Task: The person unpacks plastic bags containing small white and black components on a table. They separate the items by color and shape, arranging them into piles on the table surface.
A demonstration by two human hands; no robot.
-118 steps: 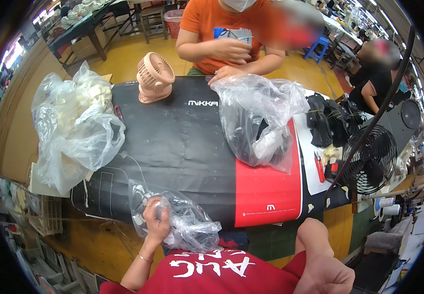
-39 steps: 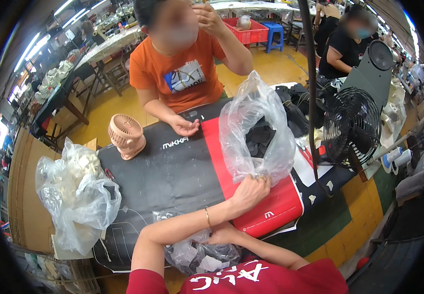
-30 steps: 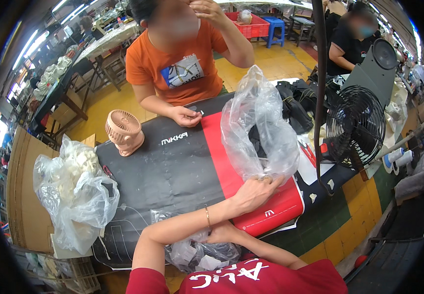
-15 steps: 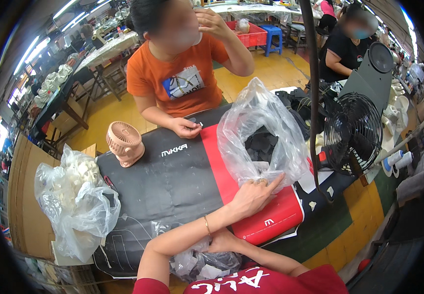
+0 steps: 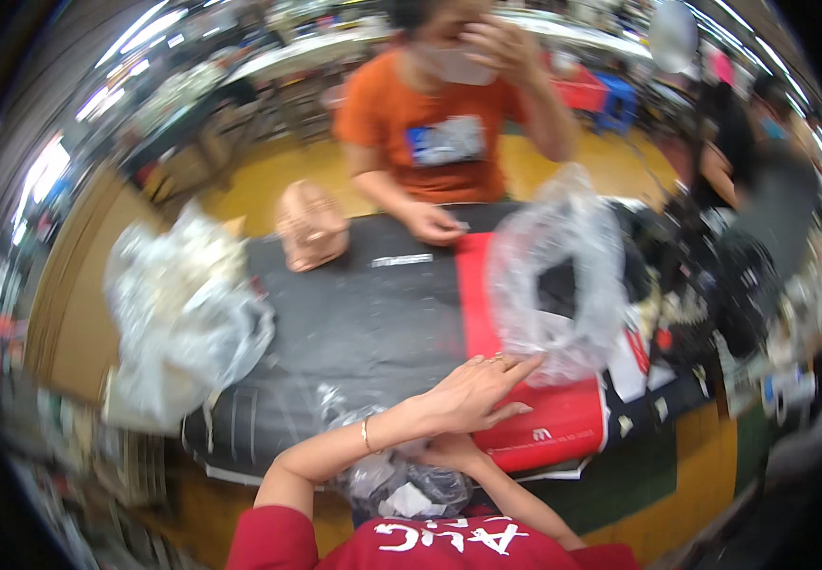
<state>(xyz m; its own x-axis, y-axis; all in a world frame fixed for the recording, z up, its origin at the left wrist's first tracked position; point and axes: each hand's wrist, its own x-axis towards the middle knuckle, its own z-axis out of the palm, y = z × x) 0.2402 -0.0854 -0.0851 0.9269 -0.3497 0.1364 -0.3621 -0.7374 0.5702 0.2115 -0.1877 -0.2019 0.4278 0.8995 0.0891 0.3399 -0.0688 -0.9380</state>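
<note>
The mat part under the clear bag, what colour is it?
Red, beside a black part; the mat shows best in the head view, under the clear bag.

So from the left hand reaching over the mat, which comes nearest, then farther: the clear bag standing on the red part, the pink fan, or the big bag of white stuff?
1. Clear bag, touching the left hand.
2. Pink fan, far side.
3. Big bag of white stuff, left edge; close to call with the fan.
</note>
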